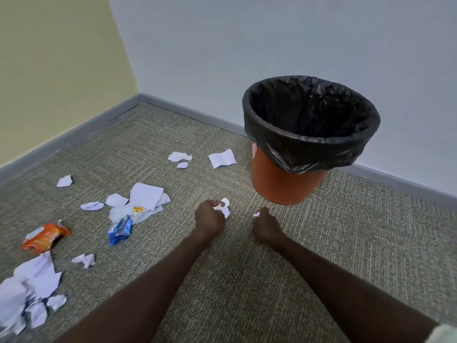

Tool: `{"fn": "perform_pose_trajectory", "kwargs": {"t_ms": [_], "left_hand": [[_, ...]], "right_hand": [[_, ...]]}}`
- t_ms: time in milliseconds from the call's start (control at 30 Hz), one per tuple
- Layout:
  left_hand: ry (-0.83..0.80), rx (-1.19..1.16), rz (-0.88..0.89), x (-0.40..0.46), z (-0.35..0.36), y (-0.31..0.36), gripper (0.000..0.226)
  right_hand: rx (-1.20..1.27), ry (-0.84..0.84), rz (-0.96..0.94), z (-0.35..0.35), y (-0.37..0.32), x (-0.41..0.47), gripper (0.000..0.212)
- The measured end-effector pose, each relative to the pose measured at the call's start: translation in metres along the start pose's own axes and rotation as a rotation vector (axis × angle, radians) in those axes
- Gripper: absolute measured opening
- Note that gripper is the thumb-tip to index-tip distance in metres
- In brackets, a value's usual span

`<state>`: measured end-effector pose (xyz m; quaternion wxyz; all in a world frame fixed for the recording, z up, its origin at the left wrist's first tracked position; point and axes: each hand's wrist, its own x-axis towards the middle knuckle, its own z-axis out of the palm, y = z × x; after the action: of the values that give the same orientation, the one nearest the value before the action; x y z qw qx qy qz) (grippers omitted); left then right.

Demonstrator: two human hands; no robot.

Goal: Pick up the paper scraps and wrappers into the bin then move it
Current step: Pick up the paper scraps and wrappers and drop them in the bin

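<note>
left hand (209, 219) fingers curled tight around crumpled paper (223, 206); right hand (265, 225) fingers fisted on a small scrap (256, 214).

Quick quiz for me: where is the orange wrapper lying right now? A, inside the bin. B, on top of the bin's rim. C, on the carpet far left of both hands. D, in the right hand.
C: the orange wrapper lies on the carpet, well left of the left hand.

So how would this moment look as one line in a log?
left hand: shut on paper scrap | right hand: shut on small scrap | bin: upright, lined | wrappers: on carpet
</note>
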<state>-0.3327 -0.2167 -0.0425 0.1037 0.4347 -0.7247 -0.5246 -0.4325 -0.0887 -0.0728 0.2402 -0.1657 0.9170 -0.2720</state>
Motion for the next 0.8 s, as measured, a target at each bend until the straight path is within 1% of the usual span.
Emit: {"fn": "perform_pose_trajectory", "kwargs": {"t_ms": [100, 133, 167, 233, 333, 467, 567, 633, 700, 800], "left_hand": [[-0.042, -0.166, 0.034, -0.017, -0.004, 0.022, 0.02], [-0.052, -0.254, 0.047, -0.026, -0.007, 0.035, 0.024], [-0.072, -0.342, 0.059, -0.035, -0.009, 0.051, 0.026], [-0.137, -0.47, 0.089, -0.049, -0.014, 0.082, 0.031], [-0.213, -0.477, 0.152, -0.063, -0.027, 0.128, 0.036], [-0.235, -0.51, 0.206, -0.077, -0.038, 0.18, 0.037], [-0.23, -0.52, 0.26, -0.081, -0.036, 0.21, 0.035], [-0.21, -0.517, 0.29, -0.077, -0.034, 0.229, 0.027], [-0.193, -0.492, 0.348, -0.073, -0.031, 0.248, 0.023], [-0.22, -0.464, 0.382, -0.072, -0.026, 0.274, 0.034]], "right_hand": [[0.445, -0.069, 0.065, -0.01, -0.021, -0.023, 0.017], [0.555, -0.068, 0.05, -0.016, -0.028, -0.033, 0.014], [0.614, -0.058, 0.011, -0.024, -0.036, -0.044, 0.014], [0.679, -0.029, -0.087, -0.046, -0.053, -0.065, 0.015], [0.796, 0.008, -0.198, -0.091, -0.079, -0.088, 0.015], [0.884, 0.08, -0.309, -0.155, -0.11, -0.112, 0.016], [0.93, 0.146, -0.335, -0.193, -0.13, -0.118, 0.016], [0.961, 0.146, -0.357, -0.213, -0.139, -0.114, 0.017], [1.004, 0.136, -0.355, -0.23, -0.146, -0.107, 0.018], [1.117, 0.129, -0.257, -0.251, -0.152, -0.094, 0.026]]}}
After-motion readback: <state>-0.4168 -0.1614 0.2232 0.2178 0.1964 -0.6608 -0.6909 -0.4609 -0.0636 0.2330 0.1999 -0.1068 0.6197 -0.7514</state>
